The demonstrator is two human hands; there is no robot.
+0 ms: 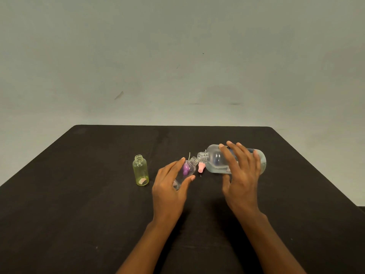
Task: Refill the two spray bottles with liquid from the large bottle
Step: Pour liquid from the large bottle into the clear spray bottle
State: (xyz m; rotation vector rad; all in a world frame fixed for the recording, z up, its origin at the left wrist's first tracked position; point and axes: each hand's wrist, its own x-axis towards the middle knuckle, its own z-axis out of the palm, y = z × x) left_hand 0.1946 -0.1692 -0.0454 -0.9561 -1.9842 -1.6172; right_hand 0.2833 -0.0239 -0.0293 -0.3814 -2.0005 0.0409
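Head view: right hand (241, 175) wraps the large clear bottle (215, 161), tipped with its mouth at the small clear spray bottle (192, 162), which the left hand (169, 184) grips tilted, mid-table (smooth, likely slippery; liquid-heavy, so hold mid-body).

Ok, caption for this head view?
Right hand tips the large bottle to the small clear bottle held by the left hand; yellow bottle stands open.

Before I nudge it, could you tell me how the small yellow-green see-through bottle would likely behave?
The small yellow-green see-through bottle looks nearly empty, so probably light. Standing tall and narrow on the dark table, it may tip easily, then roll on its round body.
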